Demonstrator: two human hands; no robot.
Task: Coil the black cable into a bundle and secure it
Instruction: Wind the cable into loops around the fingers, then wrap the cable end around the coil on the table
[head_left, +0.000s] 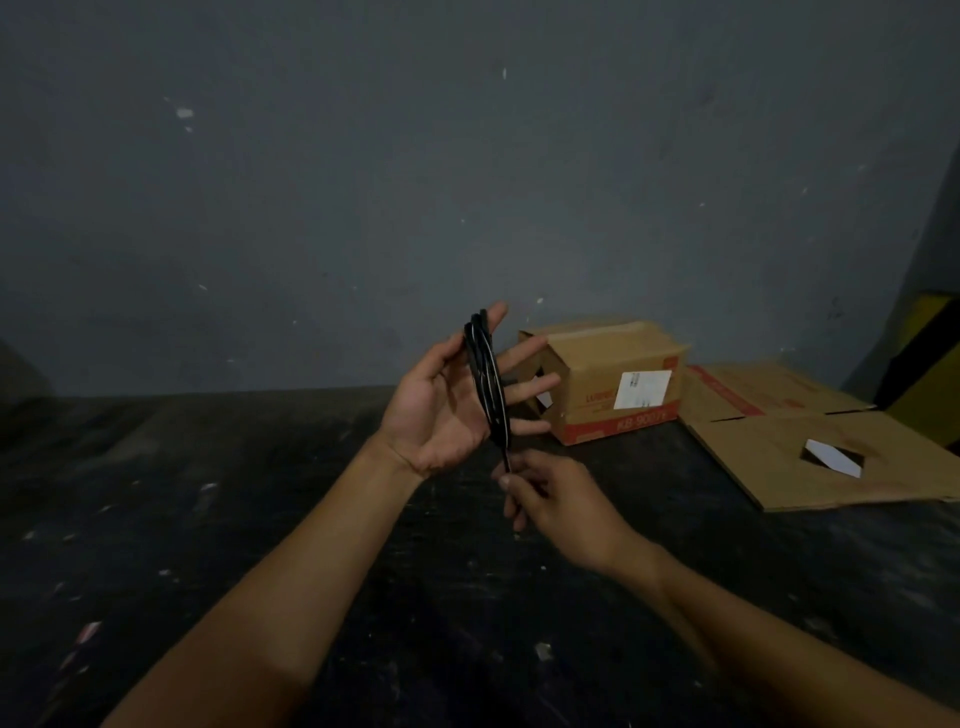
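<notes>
My spread left hand (451, 410) carries the black cable (487, 387) loops, my right hand (550, 499) pinches the tail, which I think must wrap the bundle next.

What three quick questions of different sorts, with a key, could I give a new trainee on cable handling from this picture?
1. True or false: the black cable is looped around the left hand, whose fingers are spread straight.
2. What does the right hand pinch? A) a cable strand below the loops B) the flap of the standing cardboard box C) nothing
3. Fill in: right of the standing box, a ______ cardboard box lies on the dark floor.

Key: 1 true; 2 A; 3 flattened.
</notes>
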